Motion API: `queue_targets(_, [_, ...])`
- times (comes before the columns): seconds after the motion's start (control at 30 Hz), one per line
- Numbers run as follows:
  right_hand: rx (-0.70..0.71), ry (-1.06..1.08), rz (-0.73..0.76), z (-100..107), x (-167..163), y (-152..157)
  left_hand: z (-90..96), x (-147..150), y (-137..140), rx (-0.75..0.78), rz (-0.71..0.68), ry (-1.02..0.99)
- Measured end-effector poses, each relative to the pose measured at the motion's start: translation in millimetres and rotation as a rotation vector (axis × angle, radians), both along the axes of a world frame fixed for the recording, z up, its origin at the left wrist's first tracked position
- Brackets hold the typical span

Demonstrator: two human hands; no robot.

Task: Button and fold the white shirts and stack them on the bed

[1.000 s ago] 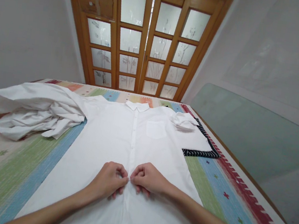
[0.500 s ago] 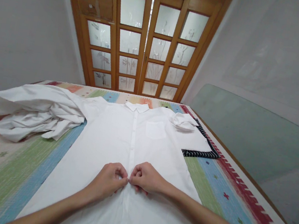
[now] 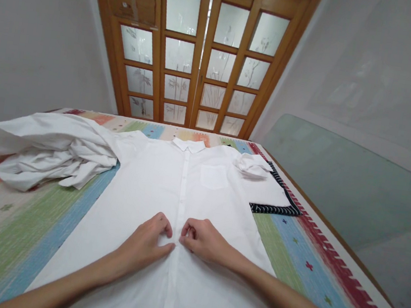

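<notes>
A white short-sleeved shirt [image 3: 140, 180] lies spread front up, its collar [image 3: 188, 145] at the far end. Its button placket [image 3: 181, 212] runs down the middle toward me. Left of the placket, my left hand [image 3: 151, 238] is open, thumb and forefinger apart with nothing between them. Its thumb tip reaches the placket's edge. Across from it, my right hand [image 3: 203, 240] has its fingers curled and closed at the placket's right side. Whether any cloth or a button sits between those fingertips I cannot make out.
Crumpled white cloth [image 3: 56, 153] is heaped at the left. A black, white-striped fabric [image 3: 278, 208] shows from under the shirt's right sleeve. Beneath everything lies a colourful striped cover [image 3: 41, 233]. Wooden glass-paned doors [image 3: 200, 56] stand beyond, with a pale green panel [image 3: 340, 178] at the right wall.
My hands, which met pinching at the placket, are now slightly apart. The left has opened and moved a little left; the right stays closed near the placket.
</notes>
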State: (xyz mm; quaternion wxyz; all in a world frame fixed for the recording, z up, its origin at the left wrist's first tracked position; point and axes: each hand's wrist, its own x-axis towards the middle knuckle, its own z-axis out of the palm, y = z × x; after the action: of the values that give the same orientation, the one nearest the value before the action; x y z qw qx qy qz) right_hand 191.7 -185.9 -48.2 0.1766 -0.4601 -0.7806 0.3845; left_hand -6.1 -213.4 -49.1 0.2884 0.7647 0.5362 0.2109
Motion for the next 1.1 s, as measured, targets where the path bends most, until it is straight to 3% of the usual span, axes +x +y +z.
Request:
queue_targets(0.13, [0.116, 0.003, 0.049, -2.6, 3.6, -0.5, -2.2, -6.2, -3.1, 0.049, -0.085, 0.028])
queue_targets(0.3, [0.209, -0.105, 0.269, 4.4, 5.8, -5.9, -9.3, -15.0, 0.5, 0.175, -0.278, 0.09])
queue_targets(0.4, [0.3, -0.224, 0.399, 11.5, 5.9, -8.7, -12.0, -18.6, 2.3, 0.134, -0.395, 0.214])
queue_targets(0.57, [0.36, -0.364, 0.465, 21.5, 4.3, -8.4, -10.3, -19.5, 0.8, 0.094, -0.531, 0.344])
queue_targets(0.93, [0.393, -0.486, 0.574, 24.2, -1.5, -30.1, 7.4, -27.7, 35.0, 0.115, -0.551, 0.406])
queue_targets(1.1, [0.415, -0.487, 0.522, 15.6, 0.1, -37.1, 5.7, -28.5, 46.8, 0.112, -0.634, 0.426])
